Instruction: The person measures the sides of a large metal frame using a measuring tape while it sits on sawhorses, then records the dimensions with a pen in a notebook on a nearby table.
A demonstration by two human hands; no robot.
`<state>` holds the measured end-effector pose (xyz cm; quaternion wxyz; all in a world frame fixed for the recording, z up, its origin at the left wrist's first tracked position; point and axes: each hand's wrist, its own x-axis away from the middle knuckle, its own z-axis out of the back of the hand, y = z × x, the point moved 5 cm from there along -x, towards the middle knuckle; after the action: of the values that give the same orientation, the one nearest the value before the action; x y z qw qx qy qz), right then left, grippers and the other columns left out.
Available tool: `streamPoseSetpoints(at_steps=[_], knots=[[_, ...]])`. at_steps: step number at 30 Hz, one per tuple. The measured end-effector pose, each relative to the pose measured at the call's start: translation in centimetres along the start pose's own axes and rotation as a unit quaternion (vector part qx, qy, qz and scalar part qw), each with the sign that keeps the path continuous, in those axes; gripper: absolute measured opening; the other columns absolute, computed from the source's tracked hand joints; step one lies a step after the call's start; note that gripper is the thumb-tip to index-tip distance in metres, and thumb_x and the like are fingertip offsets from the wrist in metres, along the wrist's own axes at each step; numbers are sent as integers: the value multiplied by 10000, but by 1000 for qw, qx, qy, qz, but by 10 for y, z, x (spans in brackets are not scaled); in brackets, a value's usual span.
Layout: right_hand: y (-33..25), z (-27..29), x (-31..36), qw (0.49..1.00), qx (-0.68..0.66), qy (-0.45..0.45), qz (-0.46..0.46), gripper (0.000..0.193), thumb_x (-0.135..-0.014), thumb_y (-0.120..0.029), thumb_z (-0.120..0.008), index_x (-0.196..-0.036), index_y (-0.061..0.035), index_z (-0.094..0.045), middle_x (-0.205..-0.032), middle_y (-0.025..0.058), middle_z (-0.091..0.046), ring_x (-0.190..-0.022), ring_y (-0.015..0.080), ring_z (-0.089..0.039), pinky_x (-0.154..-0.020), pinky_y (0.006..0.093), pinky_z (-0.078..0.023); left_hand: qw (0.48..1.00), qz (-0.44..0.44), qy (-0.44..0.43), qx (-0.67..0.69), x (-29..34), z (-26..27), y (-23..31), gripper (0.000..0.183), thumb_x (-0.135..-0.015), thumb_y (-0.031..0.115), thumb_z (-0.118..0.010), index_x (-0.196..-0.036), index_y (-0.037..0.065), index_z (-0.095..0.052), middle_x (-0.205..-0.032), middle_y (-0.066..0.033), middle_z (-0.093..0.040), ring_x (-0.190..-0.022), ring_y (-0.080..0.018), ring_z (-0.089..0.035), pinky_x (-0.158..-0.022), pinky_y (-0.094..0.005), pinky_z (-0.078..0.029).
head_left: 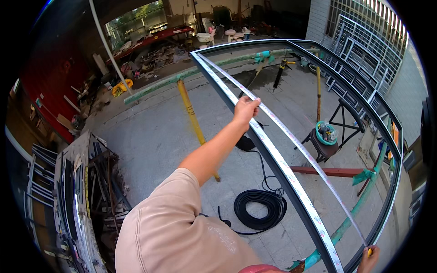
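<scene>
A large dark window frame point(314, 234) with white printed film along its face rests on green-wrapped supports in front of me. A tape measure's long pale blade point(300, 143) stretches across the frame's opening, from its far left corner down to the near right. My left hand point(246, 110) is closed, pinching the blade partway along, beside the frame's left bar. At the lower right my right hand point(368, 261) is closed at the blade's near end, by the frame's near bar. A bit of yellow shows between its fingers; most of the tape's case is hidden.
Below the frame stand a dark chair point(324, 148) with a turquoise basket point(324, 132) and a coil of black strip point(260, 210). A yellow post point(192, 120) holds up a green rail point(157, 86). Stacked metal profiles point(84, 195) lie at left, metal grilles point(362, 57) at far right.
</scene>
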<state>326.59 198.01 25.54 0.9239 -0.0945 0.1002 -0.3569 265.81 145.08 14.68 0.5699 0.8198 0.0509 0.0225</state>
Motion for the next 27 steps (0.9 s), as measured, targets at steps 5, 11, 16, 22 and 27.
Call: streamPoseSetpoints(at_steps=[5,11,16,22,27], knots=[[-211,-33,5,992,26,-28,121,379,-1021,-309,-682,-1203,20,-727,-1067,240,-728,-981,359,-686,-905,446,-541,983,10,-169,72,75,80,86,258,-1015,196,-733,-1201,62,-615,-873,11,-663,-700,-54,-610,-610,-217,-498],[-431,-184,24,939,-163,-245,179,228,-1009,-224,-662,-1095,-15,-693,-952,118,-676,-807,229,-637,-739,358,-514,996,-28,-76,47,118,322,146,237,-1130,264,-541,-1166,61,-656,-1016,-76,-778,-745,-71,-659,-666,-233,-550],[-636,-313,110,842,-211,-379,320,278,-953,-276,-769,-906,-3,-737,-731,56,-678,-652,134,-625,-615,330,-505,998,61,-9,-26,180,458,118,333,-1151,313,-480,-1180,45,-675,-1101,-89,-784,-791,-82,-668,-723,-255,-564],[-802,-421,244,665,-103,-592,443,549,-989,-566,-679,-1031,-25,-765,-894,113,-745,-846,234,-692,-784,386,-547,987,110,90,-74,234,523,67,324,-1123,261,-551,-1142,10,-753,-1037,-70,-763,-860,-129,-680,-778,-288,-567],[-891,-438,313,517,-66,-709,476,624,-1057,-608,-555,-1313,-52,-677,-1169,152,-734,-1099,267,-671,-945,396,-518,955,-6,66,-290,215,554,83,275,-1103,198,-564,-1158,13,-761,-1152,-153,-753,-1034,-262,-699,-900,-374,-551]])
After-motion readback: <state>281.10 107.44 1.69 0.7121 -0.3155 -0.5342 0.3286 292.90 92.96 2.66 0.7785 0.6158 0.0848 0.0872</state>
